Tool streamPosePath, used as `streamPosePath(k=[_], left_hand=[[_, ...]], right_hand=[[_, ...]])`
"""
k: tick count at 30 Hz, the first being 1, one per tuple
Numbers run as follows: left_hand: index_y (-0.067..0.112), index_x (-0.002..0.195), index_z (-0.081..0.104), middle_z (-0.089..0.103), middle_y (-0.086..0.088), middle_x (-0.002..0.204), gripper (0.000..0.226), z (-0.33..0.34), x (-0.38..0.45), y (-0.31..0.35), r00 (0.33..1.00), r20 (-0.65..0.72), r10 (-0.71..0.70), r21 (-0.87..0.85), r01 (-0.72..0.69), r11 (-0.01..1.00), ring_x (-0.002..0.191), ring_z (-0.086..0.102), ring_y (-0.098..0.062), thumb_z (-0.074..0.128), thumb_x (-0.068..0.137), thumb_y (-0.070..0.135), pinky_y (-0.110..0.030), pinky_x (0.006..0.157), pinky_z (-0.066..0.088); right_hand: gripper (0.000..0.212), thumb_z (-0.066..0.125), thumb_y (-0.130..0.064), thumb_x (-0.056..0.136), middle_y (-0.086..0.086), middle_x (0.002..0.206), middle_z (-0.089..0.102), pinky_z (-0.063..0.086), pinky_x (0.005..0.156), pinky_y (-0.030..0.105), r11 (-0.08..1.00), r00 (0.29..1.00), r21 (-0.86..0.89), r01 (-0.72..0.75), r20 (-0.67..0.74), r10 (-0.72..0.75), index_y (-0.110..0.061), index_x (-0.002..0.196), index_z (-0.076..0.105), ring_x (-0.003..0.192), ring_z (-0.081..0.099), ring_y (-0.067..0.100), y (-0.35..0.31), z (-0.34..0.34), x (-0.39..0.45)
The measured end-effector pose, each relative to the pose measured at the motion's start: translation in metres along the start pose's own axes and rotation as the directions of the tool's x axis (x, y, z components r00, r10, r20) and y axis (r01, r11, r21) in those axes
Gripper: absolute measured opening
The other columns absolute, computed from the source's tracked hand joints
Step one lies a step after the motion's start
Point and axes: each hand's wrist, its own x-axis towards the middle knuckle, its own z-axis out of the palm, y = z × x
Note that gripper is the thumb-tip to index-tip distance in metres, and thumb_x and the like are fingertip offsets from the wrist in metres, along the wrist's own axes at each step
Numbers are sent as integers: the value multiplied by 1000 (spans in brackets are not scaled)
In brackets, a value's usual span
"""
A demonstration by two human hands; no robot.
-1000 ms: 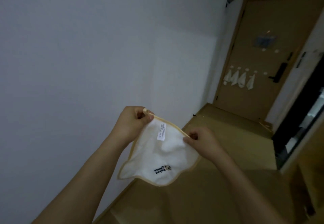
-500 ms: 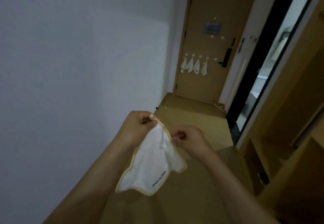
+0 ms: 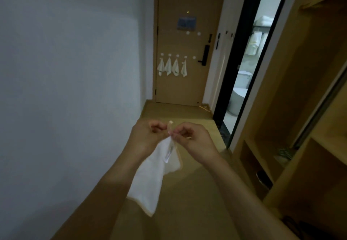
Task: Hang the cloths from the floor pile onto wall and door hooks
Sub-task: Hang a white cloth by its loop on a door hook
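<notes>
A small white cloth (image 3: 150,179) with a tan border hangs in front of me. My left hand (image 3: 145,136) and my right hand (image 3: 191,140) pinch its top corner close together, where a small hanging loop (image 3: 170,127) sticks up. Far ahead stands a wooden door (image 3: 187,89). Several white cloths (image 3: 171,67) hang on it in a row from round white hooks. One bare hook (image 3: 194,57) sits at the right end of that row. Two more bare hooks (image 3: 193,33) are higher up, under a blue sign.
A plain white wall (image 3: 75,70) runs along my left. The wooden floor (image 3: 178,211) leads to the door. On my right stand open wooden shelves (image 3: 281,145). A dark-framed bathroom doorway (image 3: 244,61) opens beside the door, with towels and a toilet inside.
My view has turned right, toward the door. My hands have come together at the cloth's top corner, so the spread cloth now hangs folded and narrow.
</notes>
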Motion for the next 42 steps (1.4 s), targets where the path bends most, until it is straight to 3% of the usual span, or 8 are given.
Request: streamPosePath(k=[2,5,11,17,25,29,35,42], left_hand=[[23,70,74,70,7,69,11,4,26,-11,1000,-27,-12,-7,12,1000,68,64,-9,81,75,17,-25,69,47],[22,76,76,70,11,70,4,14,65,-26,995,-102,1,14,0,1000,67,63,-2,80,77,19,-17,67,43],[24,76,76,68,15,64,6,41,148,-51,985,-163,55,84,-42,996,63,62,2,76,80,19,-6,59,40],[20,78,78,70,10,68,6,76,254,-55,986,-135,101,135,-83,987,65,65,-4,74,83,18,-17,64,47],[32,70,73,68,16,65,16,122,373,-75,977,-172,124,147,-99,984,64,65,-1,74,81,21,-27,64,53],[38,68,70,68,19,65,22,139,425,-89,962,-190,196,186,-161,969,63,63,2,73,82,22,-15,58,50],[15,80,76,66,12,65,8,160,516,-117,962,-190,196,179,-163,970,63,61,0,71,85,17,-10,58,43],[14,81,73,66,12,67,7,165,645,-156,977,-129,168,93,-157,983,62,60,4,70,87,16,-8,56,44]], right_hand=[[2,69,-7,83,9,82,70,52,75,35,1000,999,4,-16,-33,16,-7,82,71,78,64,22,8,3,22],[4,68,-7,83,13,80,69,51,75,39,999,997,1,-44,-67,43,-5,80,69,72,61,22,26,5,60],[6,69,-8,82,1,74,63,53,75,45,994,993,84,-68,-92,75,-11,78,68,71,62,24,71,5,141],[7,68,-11,86,9,85,64,55,74,53,973,989,222,-71,-112,97,-16,86,63,82,66,34,111,-22,243],[13,69,-25,87,15,85,64,48,66,38,953,983,300,-43,-156,94,-14,81,65,72,59,27,166,-50,354],[9,65,-13,88,2,75,61,47,65,30,967,971,252,-46,-216,103,-13,79,64,69,57,11,195,-56,407],[13,65,-9,87,-6,67,59,42,57,12,980,955,191,-52,-279,105,-13,75,65,60,54,1,235,-60,491],[18,66,-16,88,3,77,63,51,72,38,990,936,91,-103,-328,128,-22,72,61,76,61,20,277,-53,616]])
